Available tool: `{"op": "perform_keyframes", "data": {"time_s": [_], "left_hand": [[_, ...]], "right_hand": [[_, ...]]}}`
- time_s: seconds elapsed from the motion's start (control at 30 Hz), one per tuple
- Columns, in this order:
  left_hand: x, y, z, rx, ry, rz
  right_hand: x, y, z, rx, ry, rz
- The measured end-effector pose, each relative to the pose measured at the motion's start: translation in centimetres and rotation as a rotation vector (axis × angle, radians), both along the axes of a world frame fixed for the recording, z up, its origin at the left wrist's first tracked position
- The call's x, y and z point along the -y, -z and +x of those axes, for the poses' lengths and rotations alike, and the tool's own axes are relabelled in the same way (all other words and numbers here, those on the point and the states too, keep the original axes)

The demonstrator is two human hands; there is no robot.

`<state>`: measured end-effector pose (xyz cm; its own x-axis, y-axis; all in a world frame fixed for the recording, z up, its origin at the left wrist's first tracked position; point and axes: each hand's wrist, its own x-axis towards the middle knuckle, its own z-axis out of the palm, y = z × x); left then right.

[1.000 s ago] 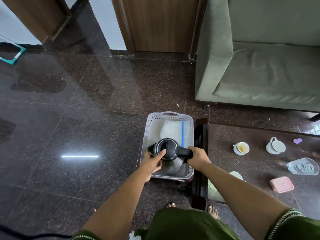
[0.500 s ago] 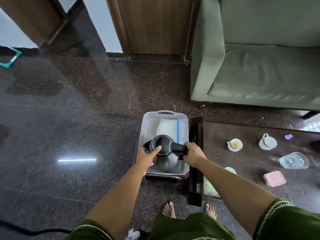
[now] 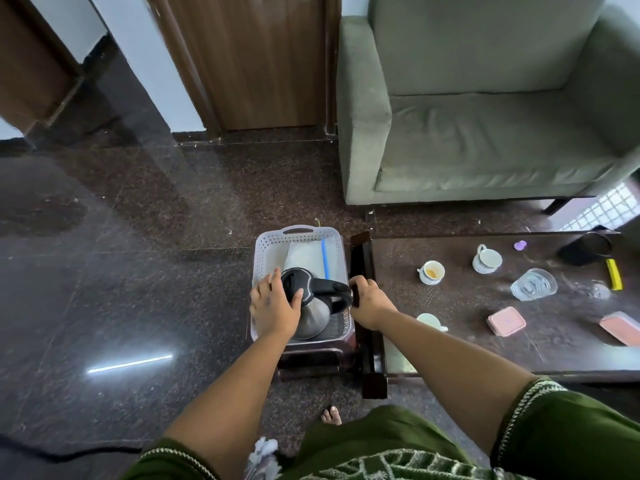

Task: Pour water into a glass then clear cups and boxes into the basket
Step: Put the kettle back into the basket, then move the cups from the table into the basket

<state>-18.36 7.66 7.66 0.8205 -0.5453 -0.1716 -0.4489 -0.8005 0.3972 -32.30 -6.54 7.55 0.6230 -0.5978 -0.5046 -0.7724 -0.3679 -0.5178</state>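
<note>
I see the steel kettle (image 3: 313,315) with its black lid standing in the near end of the white perforated basket (image 3: 266,245), which sits on a dark stool (image 3: 311,358) just left of the low table (image 3: 485,348). My right hand (image 3: 370,301) has its fingers curled round the kettle's black handle at the 3 o'clock side, and my left hand (image 3: 273,304) lies against the lid and body at 9 o'clock, fingers spread and only lightly bent, thumb over the lid. Behind the kettle in the basket lies a white container with a blue strip (image 3: 308,256). On the table, at about 2 o'clock from the basket, a cup with yellowish dregs (image 3: 432,271) stands near a second cup on its saucer (image 3: 487,259); a third cup (image 3: 429,321) peeks out beside my right forearm. Farther right are a clear glass (image 3: 533,284), a pink-lidded box (image 3: 506,321) and another pink box (image 3: 621,327) at the frame edge. A green sofa (image 3: 485,133) stands at 12 o'clock beyond the table.
</note>
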Motion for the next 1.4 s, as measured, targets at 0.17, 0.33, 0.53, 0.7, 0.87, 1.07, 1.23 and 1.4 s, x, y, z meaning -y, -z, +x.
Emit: {"op": "perform_keyframes", "data": {"time_s": [0.17, 0.33, 0.53, 0.7, 0.87, 1.07, 1.23, 1.4], "left_hand": [[0.9, -0.5, -2.5, 0.075, 0.105, 0.001], [2.8, -0.4, -6.0, 0.146, 0.205, -0.042], [6.1, -0.4, -13.7, 0.226, 0.321, -0.251], [8.8, -0.6, -21.5, 0.18, 0.413, -0.245], [11.5, -0.5, -28.2, 0.053, 0.429, -0.157], [15.2, 0.1, -31.9, -0.138, 0.552, 0.073], [19.7, 2.3, -30.9, -0.131, 0.52, 0.07], [25.0, 4.5, -29.1, -0.112, 0.493, 0.094]], "right_hand": [[1.0, -1.1, -2.7, 0.056, 0.059, -0.024], [2.3, -1.6, -7.1, 0.11, 0.188, -0.077], [3.8, -2.1, -15.6, 0.186, 0.3, -0.115], [5.8, -1.7, -24.0, 0.186, 0.4, -0.165], [7.4, -0.7, -31.3, 0.125, 0.433, -0.166], [10.4, 0.6, -36.0, 0.044, 0.491, -0.149], [14.2, 2.6, -35.1, 0.045, 0.52, -0.11], [19.2, 4.8, -32.2, 0.04, 0.486, -0.092]]}}
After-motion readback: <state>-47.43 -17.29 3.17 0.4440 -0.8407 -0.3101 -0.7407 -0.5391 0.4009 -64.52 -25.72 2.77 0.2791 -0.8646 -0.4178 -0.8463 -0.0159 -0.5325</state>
